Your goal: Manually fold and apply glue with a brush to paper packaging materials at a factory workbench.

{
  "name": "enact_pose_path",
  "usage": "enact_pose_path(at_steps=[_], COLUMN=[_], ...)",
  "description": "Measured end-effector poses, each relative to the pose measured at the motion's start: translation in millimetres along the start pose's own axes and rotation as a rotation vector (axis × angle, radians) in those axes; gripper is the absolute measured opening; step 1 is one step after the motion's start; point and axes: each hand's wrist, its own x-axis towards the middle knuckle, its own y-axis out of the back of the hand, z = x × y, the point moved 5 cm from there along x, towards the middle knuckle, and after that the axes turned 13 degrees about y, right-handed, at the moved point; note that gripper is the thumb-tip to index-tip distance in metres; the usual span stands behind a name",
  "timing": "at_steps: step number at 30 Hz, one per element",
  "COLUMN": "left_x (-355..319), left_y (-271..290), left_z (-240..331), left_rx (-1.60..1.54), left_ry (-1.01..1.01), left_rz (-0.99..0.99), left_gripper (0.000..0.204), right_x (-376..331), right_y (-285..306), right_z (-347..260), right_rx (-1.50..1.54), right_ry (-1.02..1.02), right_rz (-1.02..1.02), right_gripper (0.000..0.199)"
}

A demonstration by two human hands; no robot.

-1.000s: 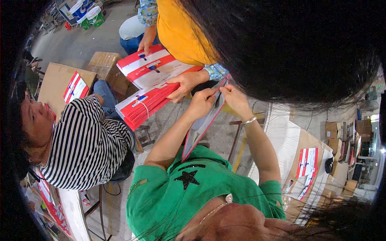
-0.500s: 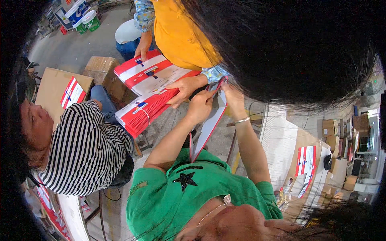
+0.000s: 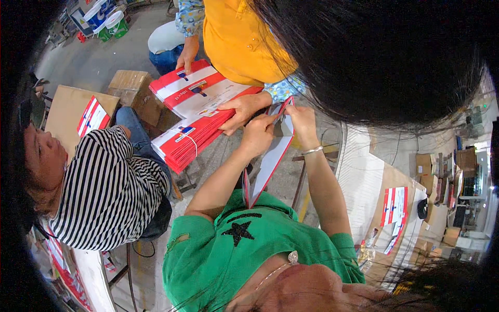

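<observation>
Fingers point(image 3: 266, 123) closed on red-edged folder point(image 3: 270, 164)

One red-edged white sleeve point(image 3: 267, 164), partly opened, gripped at its far end by the left hand point(image 3: 258, 136) and right hand point(image 3: 303, 125); a bracelet point(image 3: 313, 150) is worn on the right wrist. Far: red-and-white packs point(image 3: 179, 148), stacked, held by a co-worker in a yellow top point(image 3: 234, 41). Left: one person in a striped top point(image 3: 112, 192); one printed sheet point(image 3: 93, 117), laid on a cardboard box point(image 3: 62, 106). Far left: buckets point(image 3: 118, 26), grouped on the floor. Right: printed packs point(image 3: 395, 208), laid on brown cardboard point(image 3: 377, 218).
</observation>
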Motion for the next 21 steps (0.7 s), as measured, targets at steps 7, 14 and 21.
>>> enact_pose_path(at_steps=[7, 14, 21], left_x=[-1.7, -3.1, -0.8], left_y=[-10.5, -13.5, -26.5], left_z=[-1.8, -3.0, -6.4], left_rx=[0.025, 0.133, 0.208], left_ry=[-0.034, -0.014, -0.031], left_rz=[0.024, 0.048, 0.127], left_gripper=[0.026, 0.027, 0.022], right_x=[15.4, 23.1, 15.5], right_y=[12.2, 6.5, -23.7], right_z=[-47.9, -57.7, 45.9], right_rx=[-0.033, -0.132, -0.095], right_ry=[0.02, -0.018, -0.307], right_rz=[-0.186, -0.304, -0.293], right_gripper=[0.035, 0.031, 0.031])
